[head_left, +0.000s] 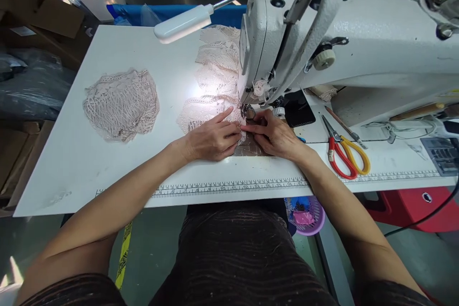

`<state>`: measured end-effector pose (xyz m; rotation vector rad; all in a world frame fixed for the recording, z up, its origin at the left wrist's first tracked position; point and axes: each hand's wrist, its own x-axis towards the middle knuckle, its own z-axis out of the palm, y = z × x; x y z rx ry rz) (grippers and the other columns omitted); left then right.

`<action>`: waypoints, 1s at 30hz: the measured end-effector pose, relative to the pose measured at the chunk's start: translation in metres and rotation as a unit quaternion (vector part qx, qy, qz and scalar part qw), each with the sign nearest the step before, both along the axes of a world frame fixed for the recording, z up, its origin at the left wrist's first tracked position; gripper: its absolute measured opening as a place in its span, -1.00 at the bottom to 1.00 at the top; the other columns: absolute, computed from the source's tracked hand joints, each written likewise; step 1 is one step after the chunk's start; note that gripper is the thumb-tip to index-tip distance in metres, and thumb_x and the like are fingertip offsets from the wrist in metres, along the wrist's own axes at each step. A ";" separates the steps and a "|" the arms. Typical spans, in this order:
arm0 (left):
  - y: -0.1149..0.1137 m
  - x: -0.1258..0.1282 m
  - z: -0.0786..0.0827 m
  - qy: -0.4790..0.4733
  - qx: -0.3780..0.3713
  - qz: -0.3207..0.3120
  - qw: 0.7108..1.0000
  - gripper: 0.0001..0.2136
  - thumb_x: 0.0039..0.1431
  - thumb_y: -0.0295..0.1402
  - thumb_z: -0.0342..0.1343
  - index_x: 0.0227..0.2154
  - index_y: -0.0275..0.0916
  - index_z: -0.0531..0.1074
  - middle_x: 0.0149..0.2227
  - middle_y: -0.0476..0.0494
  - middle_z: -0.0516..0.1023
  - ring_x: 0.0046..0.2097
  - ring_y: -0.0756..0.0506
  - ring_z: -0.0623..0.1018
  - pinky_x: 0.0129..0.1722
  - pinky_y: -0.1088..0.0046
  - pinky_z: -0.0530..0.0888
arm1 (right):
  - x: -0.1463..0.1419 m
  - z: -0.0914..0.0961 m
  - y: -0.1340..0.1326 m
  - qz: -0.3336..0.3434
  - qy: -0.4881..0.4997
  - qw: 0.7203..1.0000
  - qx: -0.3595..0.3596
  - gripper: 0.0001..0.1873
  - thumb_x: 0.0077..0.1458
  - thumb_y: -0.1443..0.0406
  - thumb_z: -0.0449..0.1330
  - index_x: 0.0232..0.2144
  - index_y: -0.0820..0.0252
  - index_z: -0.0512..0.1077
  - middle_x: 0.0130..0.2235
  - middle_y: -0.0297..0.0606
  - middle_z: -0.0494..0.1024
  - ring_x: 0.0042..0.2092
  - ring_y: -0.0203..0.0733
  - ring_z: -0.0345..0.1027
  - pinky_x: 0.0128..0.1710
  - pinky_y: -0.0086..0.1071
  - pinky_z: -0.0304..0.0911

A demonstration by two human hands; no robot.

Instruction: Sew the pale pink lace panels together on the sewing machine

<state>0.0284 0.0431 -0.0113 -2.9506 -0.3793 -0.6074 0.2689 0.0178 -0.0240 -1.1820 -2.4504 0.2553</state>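
A strip of pale pink lace (215,74) runs from the back of the white table (107,177) under the presser foot (250,113) of a white sewing machine (358,33). My left hand (211,138) lies flat on the lace just left of the foot, fingers stretched toward the needle. My right hand (274,136) rests on the lace in front of the foot, fingertips pinching the fabric edge. The two hands touch at the fingertips.
A loose heap of the same lace (122,104) lies at the table's left. Red-and-yellow-handled scissors (344,153) lie to the right of my right hand. A gooseneck lamp (182,23) lights the needle area. A ruler strip (229,186) lines the front edge. A purple basket (306,215) hangs below.
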 end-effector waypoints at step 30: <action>-0.005 0.005 0.003 0.039 0.007 0.100 0.994 -0.72 0.35 -0.33 -0.05 -0.07 -0.36 0.49 -0.19 -0.27 0.55 -0.18 -0.19 0.49 -0.05 0.15 0.38 | -0.019 0.014 -0.004 -0.074 -0.115 0.991 -0.009 -0.56 0.27 0.29 -0.03 0.12 0.11 0.44 -0.12 0.03 0.46 -0.18 0.02 0.34 -0.35 -0.22 0.27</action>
